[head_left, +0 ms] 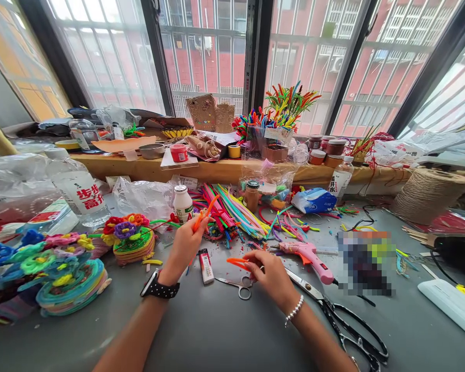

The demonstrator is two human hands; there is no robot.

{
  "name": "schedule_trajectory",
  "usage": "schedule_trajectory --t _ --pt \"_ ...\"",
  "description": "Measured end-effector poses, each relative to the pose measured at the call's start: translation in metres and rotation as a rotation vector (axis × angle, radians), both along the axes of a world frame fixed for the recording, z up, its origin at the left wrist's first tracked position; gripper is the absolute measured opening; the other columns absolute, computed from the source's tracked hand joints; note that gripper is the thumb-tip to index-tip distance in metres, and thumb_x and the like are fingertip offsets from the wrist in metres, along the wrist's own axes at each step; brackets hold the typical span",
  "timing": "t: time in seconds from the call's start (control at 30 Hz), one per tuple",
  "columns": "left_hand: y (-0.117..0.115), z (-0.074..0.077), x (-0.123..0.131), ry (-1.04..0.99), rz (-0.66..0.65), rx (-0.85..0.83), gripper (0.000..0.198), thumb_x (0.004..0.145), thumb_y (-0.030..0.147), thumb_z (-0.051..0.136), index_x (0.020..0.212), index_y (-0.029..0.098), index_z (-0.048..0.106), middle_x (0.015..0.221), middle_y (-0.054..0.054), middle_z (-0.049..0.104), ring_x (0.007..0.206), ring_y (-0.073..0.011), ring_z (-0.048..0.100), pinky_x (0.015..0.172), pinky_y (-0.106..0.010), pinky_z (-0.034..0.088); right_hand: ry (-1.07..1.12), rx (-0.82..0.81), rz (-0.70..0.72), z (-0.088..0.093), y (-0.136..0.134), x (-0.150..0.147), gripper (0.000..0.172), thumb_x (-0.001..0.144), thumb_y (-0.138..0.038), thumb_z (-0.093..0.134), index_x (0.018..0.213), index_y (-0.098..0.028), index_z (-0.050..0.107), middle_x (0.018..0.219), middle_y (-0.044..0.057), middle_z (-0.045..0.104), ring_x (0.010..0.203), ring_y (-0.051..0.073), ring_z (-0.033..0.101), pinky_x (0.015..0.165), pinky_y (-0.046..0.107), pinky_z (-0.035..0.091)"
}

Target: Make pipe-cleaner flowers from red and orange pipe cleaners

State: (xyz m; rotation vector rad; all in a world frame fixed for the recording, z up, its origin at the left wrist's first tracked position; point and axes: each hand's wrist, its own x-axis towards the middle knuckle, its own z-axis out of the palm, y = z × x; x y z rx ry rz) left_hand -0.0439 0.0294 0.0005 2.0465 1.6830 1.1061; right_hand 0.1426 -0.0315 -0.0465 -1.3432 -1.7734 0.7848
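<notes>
My left hand (186,243), with a black watch on its wrist, pinches an orange pipe cleaner (204,213) that sticks up and to the right from its fingers. My right hand (270,274), with a pearl bracelet, is closed on a second orange pipe cleaner (236,262) lying just above the grey table (217,330). Between the two hands lie a lighter (206,265) and small silver scissors (240,285). A heap of coloured pipe cleaners (236,214) lies just beyond the hands.
A pink glue gun (308,256) and large black-handled scissors (341,320) lie right of my right hand. Finished pipe-cleaner flower baskets (62,279) stand at left, with a water bottle (79,191). A twine spool (426,194) stands far right. A cluttered wooden shelf (217,170) runs under the windows.
</notes>
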Motion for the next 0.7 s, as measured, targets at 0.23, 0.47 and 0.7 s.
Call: schedule_trajectory --t 0.23,0.47,0.7 --pt "-0.016 0.007 0.019 -0.200 -0.486 -0.464 0.031 0.071 0.040 0.047 0.064 0.014 0.063 0.052 0.002 0.057 0.054 -0.0106 0.049 0.051 -0.018 0.037 0.258 0.080 0.020 0.010 -0.004 -0.002 0.029 0.073 -0.035 0.053 0.096 -0.019 0.058 0.093 0.007 0.059 0.089 0.019 0.054 0.073 0.031 0.046" --pt "-0.024 0.002 0.026 -0.105 -0.697 -0.627 0.035 0.070 0.043 0.049 0.064 0.013 0.064 0.056 0.001 0.060 0.043 -0.0060 0.041 0.041 -0.017 0.028 0.728 -0.061 -0.031 0.014 -0.004 0.000 0.023 0.076 -0.035 0.051 0.074 -0.016 0.065 0.075 0.004 0.063 0.072 0.015 0.057 0.069 0.029 0.046" --pt "-0.019 0.003 0.022 -0.228 -0.687 -0.672 0.028 0.070 0.035 0.051 0.054 0.013 0.059 0.071 -0.003 0.066 0.082 -0.0163 0.057 0.064 -0.019 0.039 1.163 -0.214 -0.199 0.015 0.002 0.007 0.022 0.064 -0.037 0.063 0.074 -0.017 0.064 0.068 0.001 0.064 0.066 0.012 0.058 0.066 0.025 0.046"
